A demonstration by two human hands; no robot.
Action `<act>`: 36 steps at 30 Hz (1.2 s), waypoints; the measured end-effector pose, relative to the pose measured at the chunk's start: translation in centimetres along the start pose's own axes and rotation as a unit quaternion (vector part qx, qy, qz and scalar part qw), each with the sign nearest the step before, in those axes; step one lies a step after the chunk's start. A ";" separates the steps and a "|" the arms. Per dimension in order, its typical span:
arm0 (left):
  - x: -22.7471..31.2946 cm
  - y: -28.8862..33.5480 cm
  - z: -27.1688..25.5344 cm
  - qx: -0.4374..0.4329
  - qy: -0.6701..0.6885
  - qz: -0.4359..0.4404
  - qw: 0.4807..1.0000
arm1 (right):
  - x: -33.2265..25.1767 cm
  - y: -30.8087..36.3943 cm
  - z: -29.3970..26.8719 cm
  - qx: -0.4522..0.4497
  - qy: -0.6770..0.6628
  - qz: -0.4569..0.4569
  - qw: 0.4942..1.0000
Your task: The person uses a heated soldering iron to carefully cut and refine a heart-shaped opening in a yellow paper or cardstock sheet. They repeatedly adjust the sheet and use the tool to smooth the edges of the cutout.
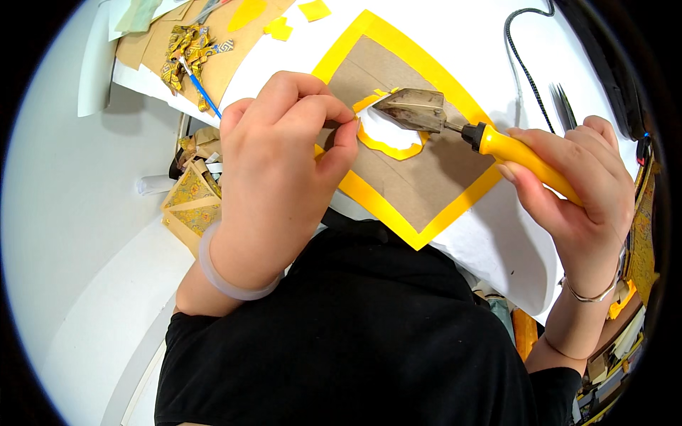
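So both forearms are brought in from the lower edge, over a black top, and the wrists are bent inward toward the middle of the bench [497, 248]. The left hand [280, 167] is curled up tight, knuckles raised, with thumb and forefinger pinched together on the edge of a small white paper piece [387, 133] rimmed in yellow; a pale bangle [220, 273] is worn on that wrist. The right hand [575, 188] is wrapped closed around the yellow handle of a little tacking iron [455, 124], fingers folded over it, thin bracelet on the wrist. The iron's flat metal tip is laid right on the white piece, just beside the left fingertips, so the piece is sandwiched between the two hands. All of this is sat on a brown card panel [419, 177] bordered with yellow tape, which is set on white sheeting near the bench's front edge. A black cord [518, 64] is trailed along the far right side. Toward the far left corner, a blue-handled brush [202, 92] and some patterned gold scraps [186, 46] are left on brown paper, with yellow offcuts [312, 10] close by.
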State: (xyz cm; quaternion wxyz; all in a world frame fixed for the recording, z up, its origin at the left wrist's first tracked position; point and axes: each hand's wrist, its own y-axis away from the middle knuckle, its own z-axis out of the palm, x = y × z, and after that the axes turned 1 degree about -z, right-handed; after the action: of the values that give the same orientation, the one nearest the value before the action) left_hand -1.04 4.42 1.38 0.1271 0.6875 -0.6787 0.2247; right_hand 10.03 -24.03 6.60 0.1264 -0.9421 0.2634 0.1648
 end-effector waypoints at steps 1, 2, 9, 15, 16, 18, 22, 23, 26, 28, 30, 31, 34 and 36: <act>0.0 0.0 0.0 0.000 -0.004 0.002 1.000 | 0.0 0.0 0.0 0.001 -0.001 0.000 1.000; 0.0 0.0 0.0 0.000 0.000 0.001 1.000 | 0.0 0.0 0.1 0.002 -0.001 0.001 1.000; -0.7 0.1 0.1 0.005 0.037 -0.007 0.999 | -0.1 -0.1 0.0 -0.001 -0.001 -0.002 1.000; -0.5 0.2 0.0 0.001 0.042 -0.020 0.999 | -0.1 -0.2 -0.1 -0.007 0.001 -0.005 1.000; -0.4 0.2 0.0 0.000 0.043 -0.021 0.999 | -0.1 -0.2 -0.1 -0.006 0.001 -0.005 1.000; -0.2 0.2 0.1 0.005 0.030 -0.014 0.999 | -0.1 -0.2 -0.1 -0.004 0.001 -0.004 1.000; 0.1 0.4 0.2 0.011 -0.012 -0.004 1.000 | -0.1 -0.1 -0.1 -0.006 0.003 0.002 1.000; 0.2 0.4 0.2 0.012 -0.017 -0.003 1.000 | -0.1 0.0 -0.1 -0.007 0.003 0.004 1.000; 0.3 0.5 0.1 0.013 -0.031 0.001 0.999 | -0.1 -0.1 -0.2 -0.009 0.003 0.006 1.000; 0.4 0.4 0.1 0.012 -0.036 0.004 0.999 | -0.1 -0.1 -0.2 -0.011 0.003 0.007 1.000; 0.2 0.4 0.0 0.008 -0.034 0.008 0.999 | -0.2 -0.1 -0.3 -0.012 0.001 0.008 1.000; 0.2 0.4 -0.1 0.005 -0.033 0.010 0.999 | -0.2 -0.1 -0.2 -0.011 0.001 0.008 1.000; -0.3 0.4 0.3 0.006 0.019 -0.007 1.000 | -0.1 -0.1 -0.1 -0.009 0.001 0.006 1.000; -0.5 0.3 0.2 0.005 0.031 -0.004 0.999 | 0.0 0.0 -0.1 -0.009 0.003 0.006 1.000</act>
State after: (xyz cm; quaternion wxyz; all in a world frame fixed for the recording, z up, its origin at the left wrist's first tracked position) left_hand -1.31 4.80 0.93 0.1459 0.6839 -0.6702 0.2486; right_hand 10.06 -24.01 6.69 0.1156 -0.9421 0.2682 0.1649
